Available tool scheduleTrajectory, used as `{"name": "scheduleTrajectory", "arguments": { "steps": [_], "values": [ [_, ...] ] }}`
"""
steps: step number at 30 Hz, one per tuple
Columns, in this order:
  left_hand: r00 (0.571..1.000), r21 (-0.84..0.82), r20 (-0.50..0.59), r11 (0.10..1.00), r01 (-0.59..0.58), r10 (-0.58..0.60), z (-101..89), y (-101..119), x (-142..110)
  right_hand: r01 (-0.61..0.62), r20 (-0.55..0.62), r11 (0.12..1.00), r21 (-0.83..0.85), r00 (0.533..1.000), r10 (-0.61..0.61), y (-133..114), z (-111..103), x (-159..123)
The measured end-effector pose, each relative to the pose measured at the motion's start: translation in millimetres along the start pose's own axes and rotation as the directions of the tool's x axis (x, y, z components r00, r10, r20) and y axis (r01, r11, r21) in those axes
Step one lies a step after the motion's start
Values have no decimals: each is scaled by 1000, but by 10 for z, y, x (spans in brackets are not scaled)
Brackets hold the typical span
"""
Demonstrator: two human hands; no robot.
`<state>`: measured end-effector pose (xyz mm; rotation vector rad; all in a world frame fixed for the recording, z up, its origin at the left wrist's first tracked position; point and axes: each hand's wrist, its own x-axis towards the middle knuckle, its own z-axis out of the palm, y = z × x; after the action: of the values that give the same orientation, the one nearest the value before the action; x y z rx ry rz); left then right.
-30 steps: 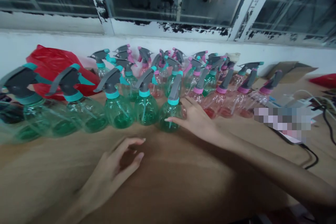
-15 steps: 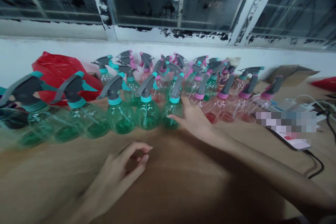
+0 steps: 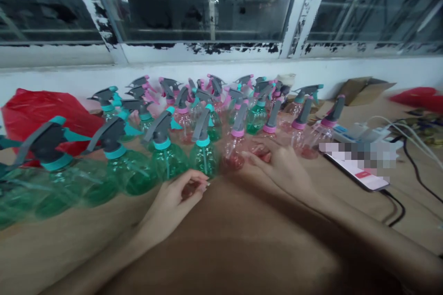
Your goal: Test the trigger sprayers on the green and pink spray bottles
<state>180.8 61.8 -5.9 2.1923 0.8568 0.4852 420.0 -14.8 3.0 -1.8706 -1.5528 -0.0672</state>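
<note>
Bottle with pink collar stands just beside the right hand; whether this hand grips it, I cannot say. The left hand, empty and loosely curled, is near the green bottle.

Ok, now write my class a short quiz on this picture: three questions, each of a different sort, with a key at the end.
1. True or false: the phone lies to the right of both hands.
2. Multiple choice: what colour is the collar of the front-row bottle beside the thumb of the right hand?
A) teal
B) pink
C) yellow
3. Fill in the gap: the hand nearest the green bottle at the right end of the green front row is the ____ one.

Key:
1. True.
2. B.
3. Left; the fingertips of the left hand are by its base.
</note>
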Motion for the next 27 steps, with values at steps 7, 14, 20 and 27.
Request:
{"name": "scheduleTrajectory", "arguments": {
  "steps": [7,14,20,27],
  "values": [
    [999,5,27,1000,17,-18,128,80,193,-18,106,998,59,994,12,66,250,242],
    [999,-4,-5,999,47,-47,109,47,220,48,31,999,6,998,-48,77,407,339],
    [998,-17,-18,999,52,-52,99,-4,243,55,66,997,-51,996,-51,61,356,250],
    [999,-52,-13,998,44,-45,127,-26,249,99,70,960,-264,994,-83,-4,274,67]
  ]
}}
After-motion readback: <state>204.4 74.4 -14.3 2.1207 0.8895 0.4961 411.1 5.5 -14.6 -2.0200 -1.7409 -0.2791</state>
